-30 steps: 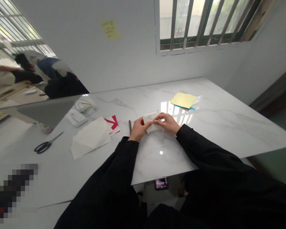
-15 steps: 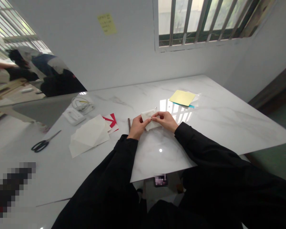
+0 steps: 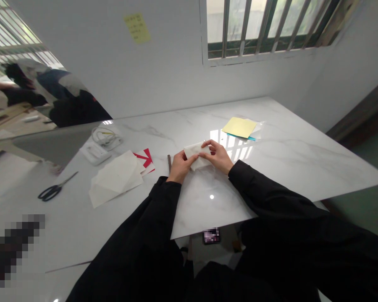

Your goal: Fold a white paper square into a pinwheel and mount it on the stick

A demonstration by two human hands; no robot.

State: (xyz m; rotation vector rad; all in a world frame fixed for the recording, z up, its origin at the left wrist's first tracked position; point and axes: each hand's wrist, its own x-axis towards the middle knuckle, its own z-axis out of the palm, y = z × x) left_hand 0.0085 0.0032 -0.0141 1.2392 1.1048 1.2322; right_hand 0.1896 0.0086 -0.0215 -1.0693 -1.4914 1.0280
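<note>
A small folded piece of off-white paper (image 3: 195,149) is held just over the marble-patterned table in front of me. My left hand (image 3: 180,165) is closed on its left side, thumb pressed on the near face. On the right side my right hand (image 3: 218,156) grips it too, its thumb near the left thumb and its index finger bent over the upper edge. My fingers cover part of the paper, so its folds are hard to make out. A thin brown stick-like thing (image 3: 169,162) lies just left of my left hand.
Left of my hands lie cream paper sheets (image 3: 115,178), red paper pieces (image 3: 147,157), scissors (image 3: 52,192) and a white device with a cable (image 3: 96,152). Yellow paper (image 3: 239,127) rests on blue paper at the back right. A person (image 3: 59,88) shows in the reflective panel at left.
My right hand's fingers have opened a little, the index finger lifting to the paper's upper edge. My left hand keeps its hold. The view has shifted slightly.
</note>
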